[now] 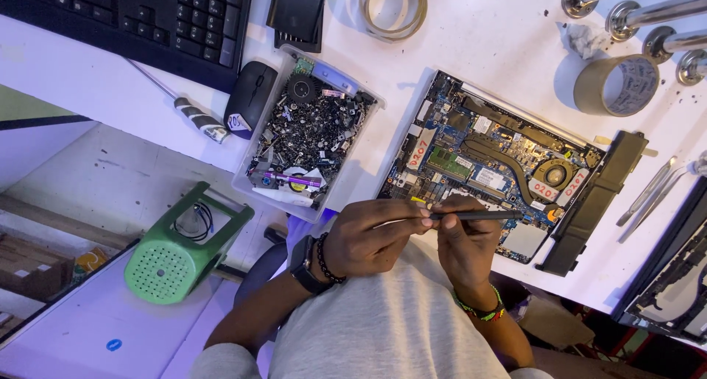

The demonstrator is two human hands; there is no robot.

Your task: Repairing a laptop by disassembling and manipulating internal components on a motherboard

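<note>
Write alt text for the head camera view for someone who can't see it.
Both hands, left hand and right hand, hold a thin dark tool over an opened laptop with its circuit board exposed on a white table. A clear tray of small parts, a mouse and a keyboard lie nearby.

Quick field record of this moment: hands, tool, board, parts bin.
left hand: pinches the rear end of the screwdriver
right hand: grips its middle
screwdriver: slim, dark, level, tip toward the fan
opened laptop: base cover off, board exposed; battery lifted out at its right
parts tray: clear, full of screws, left of laptop
</note>
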